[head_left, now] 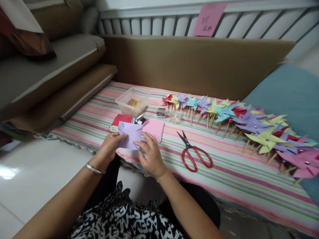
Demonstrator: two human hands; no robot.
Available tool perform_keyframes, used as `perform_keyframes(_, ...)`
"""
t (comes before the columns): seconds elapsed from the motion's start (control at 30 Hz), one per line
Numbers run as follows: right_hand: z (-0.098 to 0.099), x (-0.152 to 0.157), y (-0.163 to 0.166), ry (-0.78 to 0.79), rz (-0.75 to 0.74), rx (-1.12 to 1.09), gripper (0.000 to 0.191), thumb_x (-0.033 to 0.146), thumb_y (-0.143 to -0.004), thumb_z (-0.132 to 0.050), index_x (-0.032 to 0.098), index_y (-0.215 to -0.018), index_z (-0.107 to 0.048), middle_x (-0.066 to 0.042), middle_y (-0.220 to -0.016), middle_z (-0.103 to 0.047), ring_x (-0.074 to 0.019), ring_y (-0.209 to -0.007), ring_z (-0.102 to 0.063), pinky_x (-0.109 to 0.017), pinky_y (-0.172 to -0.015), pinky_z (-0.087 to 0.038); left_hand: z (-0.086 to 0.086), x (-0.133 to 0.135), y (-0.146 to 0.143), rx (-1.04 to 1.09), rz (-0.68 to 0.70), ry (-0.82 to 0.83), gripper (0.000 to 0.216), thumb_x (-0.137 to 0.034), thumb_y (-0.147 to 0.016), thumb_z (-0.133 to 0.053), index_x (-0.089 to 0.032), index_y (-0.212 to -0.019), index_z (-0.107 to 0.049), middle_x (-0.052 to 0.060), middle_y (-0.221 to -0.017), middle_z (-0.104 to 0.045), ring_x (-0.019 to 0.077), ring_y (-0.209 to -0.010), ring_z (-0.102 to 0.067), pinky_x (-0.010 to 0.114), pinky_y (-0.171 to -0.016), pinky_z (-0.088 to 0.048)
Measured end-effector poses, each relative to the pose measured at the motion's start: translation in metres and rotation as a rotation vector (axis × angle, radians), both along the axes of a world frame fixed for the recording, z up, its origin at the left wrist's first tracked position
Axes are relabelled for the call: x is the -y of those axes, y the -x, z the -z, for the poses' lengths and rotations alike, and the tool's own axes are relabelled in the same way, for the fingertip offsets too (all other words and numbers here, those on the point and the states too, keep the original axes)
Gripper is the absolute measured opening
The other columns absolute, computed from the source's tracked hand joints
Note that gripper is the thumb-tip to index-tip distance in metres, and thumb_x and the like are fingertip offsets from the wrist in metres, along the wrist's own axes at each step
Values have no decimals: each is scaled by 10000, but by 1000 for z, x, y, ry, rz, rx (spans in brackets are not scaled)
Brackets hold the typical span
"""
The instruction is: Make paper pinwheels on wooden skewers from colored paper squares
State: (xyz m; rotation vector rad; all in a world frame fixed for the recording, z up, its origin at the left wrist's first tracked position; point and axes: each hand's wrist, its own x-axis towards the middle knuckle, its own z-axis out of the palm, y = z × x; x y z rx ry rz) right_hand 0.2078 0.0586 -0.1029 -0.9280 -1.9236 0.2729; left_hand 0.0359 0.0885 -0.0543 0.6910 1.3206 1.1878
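A square of purple paper (129,134), with slits running in from its corners, is up in front of me over the bed's near edge. My left hand (109,144) pinches its left side between thumb and fingers. At the paper's right side, my right hand (151,154) touches the edge with its fingers partly spread. Just behind lie a stack of red and other coloured paper (124,118) and a stack of pink paper squares (156,129). Red-handled scissors (191,151) rest to the right, blades slightly apart.
A clear plastic box (124,103) holds thin wooden sticks (135,103). Near it stand a small open box of metal bits (161,113) and a round clear dish (175,118). Rows of finished pinwheels (225,113) line the right side of the striped sheet (171,159). Brown cushions (62,89) stand left.
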Motion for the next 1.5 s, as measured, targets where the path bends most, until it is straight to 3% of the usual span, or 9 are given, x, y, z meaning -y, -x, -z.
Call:
perform_keyframes(0.47, 5, 0, 5, -45, 18, -7, 201, 107, -764, -563, 213, -893, -676, -106, -1347, -467, -257, -1275, -401, -473, -1048, -384, 16, 0, 0, -157, 60, -32, 308, -290, -456, -796, -113, -686, -695, 43, -637, -690, 155, -572, -577, 267, -602, -421)
perform_keyframes(1.1, -3, 6, 4, 142, 79, 54, 151, 181, -782, -606, 244, -836, -733, -75, -1307, -521, -271, -1278, -386, -490, -1047, -368, 16, 2, -3, -352, 92, -129, 239, -290, -526, -746, -115, -682, -697, 16, -590, -652, 143, -537, -546, 248, -549, -397)
perform_keyframes(1.5, -4, -2, -1, 178, 186, -46, 80, 182, -767, -645, 225, -746, -709, -83, -1323, -523, -285, -1311, -362, -502, -1071, -333, 12, 7, -16, -368, 353, -101, 167, -273, -541, -735, -130, -616, -692, 8, -543, -629, 124, -500, -514, 235, -516, -370)
